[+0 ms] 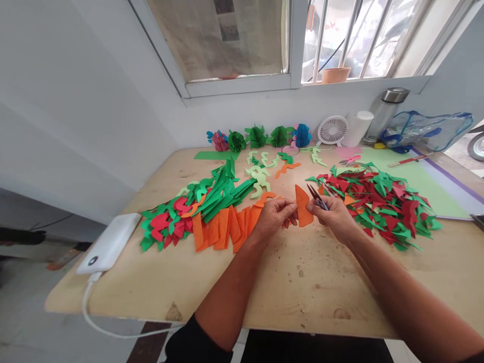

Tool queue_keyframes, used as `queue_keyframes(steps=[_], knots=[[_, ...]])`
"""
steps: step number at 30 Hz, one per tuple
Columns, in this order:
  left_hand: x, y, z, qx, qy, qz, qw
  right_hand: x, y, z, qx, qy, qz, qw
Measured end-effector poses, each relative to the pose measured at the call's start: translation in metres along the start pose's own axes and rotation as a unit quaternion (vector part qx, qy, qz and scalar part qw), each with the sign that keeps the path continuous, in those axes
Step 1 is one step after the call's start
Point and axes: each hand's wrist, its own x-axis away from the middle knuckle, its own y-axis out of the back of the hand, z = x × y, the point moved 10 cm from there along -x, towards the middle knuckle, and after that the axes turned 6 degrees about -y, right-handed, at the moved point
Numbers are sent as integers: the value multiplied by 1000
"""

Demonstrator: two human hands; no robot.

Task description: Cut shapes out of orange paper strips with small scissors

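Between my hands is a folded piece of orange paper [303, 205], partly cut to a curved outline. My left hand [279, 214] pinches its left edge. Scissors [318, 197] sit in my right hand [333, 214], blades pointing up and to the left, while the fingertips touch the paper's right side. Folded orange paper pieces [223, 229] lie in a row just left of my left hand. Close to my right hand is a heap of red and green paper scraps [389, 201].
Green folded strips [227, 194] and cut red and green shapes [166, 224] lie at the left, near a white power bank [109, 244] with a cable. Along the wall stand honeycomb paper figures [257, 137], a small fan [333, 130], a bottle [385, 116] and a clear pouch [427, 132].
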Motion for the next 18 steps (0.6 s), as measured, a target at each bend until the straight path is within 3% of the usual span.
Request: queue_keyframes(steps=[11,15,18], knots=[[5,-2,5,-53,32,2,998,4,-8,6,55,25,25,998],[6,3,7,-29,40,-34,998,3,-5,4,52,28,4,998],[5,13,10,53,34,-101,993,2,-1,0,-2,17,-17,1000]])
